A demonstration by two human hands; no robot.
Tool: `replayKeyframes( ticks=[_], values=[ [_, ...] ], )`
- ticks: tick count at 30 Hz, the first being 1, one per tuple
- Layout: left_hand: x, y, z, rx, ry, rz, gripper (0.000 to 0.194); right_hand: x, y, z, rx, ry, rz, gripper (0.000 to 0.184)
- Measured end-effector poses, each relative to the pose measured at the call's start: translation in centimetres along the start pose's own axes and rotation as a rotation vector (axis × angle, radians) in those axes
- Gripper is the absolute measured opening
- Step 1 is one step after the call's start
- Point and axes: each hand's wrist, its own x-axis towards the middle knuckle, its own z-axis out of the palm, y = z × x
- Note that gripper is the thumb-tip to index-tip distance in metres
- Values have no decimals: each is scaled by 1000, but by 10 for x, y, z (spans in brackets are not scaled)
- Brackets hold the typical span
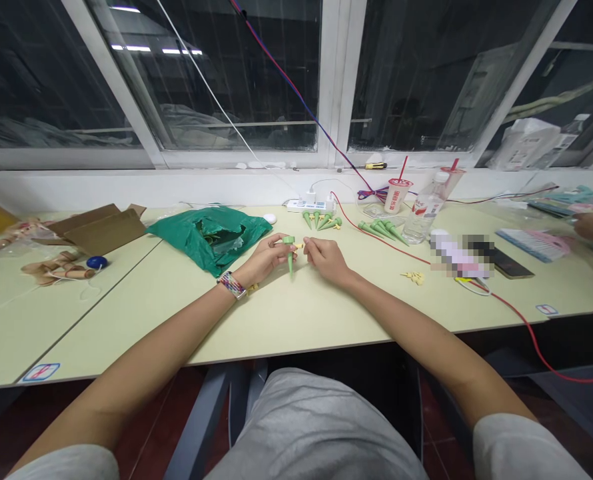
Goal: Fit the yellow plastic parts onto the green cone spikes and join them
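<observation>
My forearms angle inward; my left hand (265, 259) pinches a green spike (290, 261) point-down. My right hand (328, 260) curls by a yellow piece (299, 246), whether gripping it I can't tell.

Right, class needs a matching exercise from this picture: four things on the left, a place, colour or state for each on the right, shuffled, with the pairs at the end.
Things:
1. Frontmost spike
2. Ball
3. Bag
4. Bottle

Place, colour or state:
A. Standing upright, see-through
B. Green, with a ragged opening
C. Held in the left hand
D. Blue, beside wooden pieces

Pairs: 1-C, 2-D, 3-B, 4-A.
</observation>
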Motion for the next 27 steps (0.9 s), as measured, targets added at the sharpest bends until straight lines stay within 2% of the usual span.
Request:
replayKeyframes(
  ticks=[3,6,11,15,17,21,24,27],
  values=[
    [1,0,0,-9,9,2,37,0,-3,-1,-23,44,-89,33],
    [0,0,-1,-17,-4,8,34,0,-4,-1,-137,11,-173,27],
    [-2,1,1,-5,-11,-13,34,-2,-4,-1,-325,-11,-118,38],
    [-3,3,1,-12,-23,-5,31,-2,-5,-1,-273,-22,-189,24],
    [-3,2,1,6,-45,-3,31,-2,-4,-1,-291,-46,-209,26],
    [-3,1,0,55,-52,0,32,-1,-1,0,-312,-47,-96,43],
    [-3,1,0,39,-44,-1,30,-2,-2,-2,-255,-14,-118,34],
    [-3,1,0,37,-48,0,30,0,-3,-1,-174,-32,-171,28]
  ],
)
